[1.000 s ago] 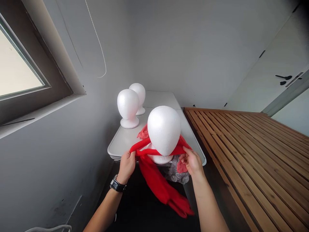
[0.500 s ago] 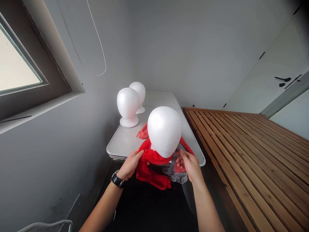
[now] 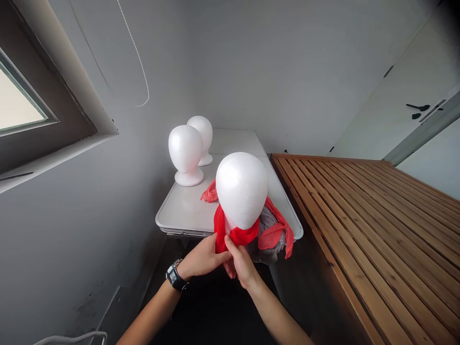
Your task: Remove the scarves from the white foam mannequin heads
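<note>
A white foam mannequin head stands at the near edge of a white table. A red scarf is wrapped round its neck. My left hand, with a black watch at the wrist, and my right hand meet just below the head's front and pinch the scarf's ends together. A grey cloth and a lighter red cloth lie beside the head's base on the right.
Two more white foam heads stand at the table's far left. A pinkish cloth lies behind the near head. A wooden slatted surface runs along the right. A grey wall and window are on the left.
The scarf's long hanging end has been drawn up and gathered. Both hands came from the head's two sides to meet at the front, below the neck.
</note>
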Demonstrator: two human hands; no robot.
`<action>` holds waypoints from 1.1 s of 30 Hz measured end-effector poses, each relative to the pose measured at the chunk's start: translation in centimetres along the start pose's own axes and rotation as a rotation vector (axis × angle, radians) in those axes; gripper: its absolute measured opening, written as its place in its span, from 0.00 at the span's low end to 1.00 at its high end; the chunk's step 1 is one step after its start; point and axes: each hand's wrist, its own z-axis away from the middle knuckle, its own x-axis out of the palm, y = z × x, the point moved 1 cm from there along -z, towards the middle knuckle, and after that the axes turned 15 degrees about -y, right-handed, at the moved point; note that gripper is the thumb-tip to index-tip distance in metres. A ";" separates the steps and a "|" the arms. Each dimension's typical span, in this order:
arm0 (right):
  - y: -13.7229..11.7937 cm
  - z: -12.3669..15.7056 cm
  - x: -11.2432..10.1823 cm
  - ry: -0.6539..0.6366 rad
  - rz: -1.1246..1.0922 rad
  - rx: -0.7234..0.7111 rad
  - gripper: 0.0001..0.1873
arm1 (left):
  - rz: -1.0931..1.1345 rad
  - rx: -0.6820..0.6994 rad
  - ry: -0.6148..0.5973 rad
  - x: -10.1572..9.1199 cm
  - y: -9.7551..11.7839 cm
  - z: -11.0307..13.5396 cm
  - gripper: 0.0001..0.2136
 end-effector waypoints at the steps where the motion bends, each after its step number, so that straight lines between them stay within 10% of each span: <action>1: 0.0 -0.1 -0.2 0.021 0.009 0.003 0.42 | -0.018 0.015 0.015 0.1 0.2 0.1 0.11; 10: -0.8 1.5 -1.7 0.212 0.117 -0.098 0.28 | -0.028 0.020 0.041 -0.4 -1.2 0.4 0.11; 19: -3.7 4.9 -6.2 0.546 -0.032 -0.281 0.22 | 0.009 0.015 0.516 -4.4 -4.6 1.6 0.08; 25: -4.1 4.7 -4.1 0.282 -0.328 -0.285 0.25 | -0.096 0.022 0.307 -2.8 -3.3 0.7 0.21; 33: -3.8 4.2 -1.0 0.043 -0.335 -0.343 0.22 | -0.028 0.034 0.380 -0.3 -3.6 -1.7 0.26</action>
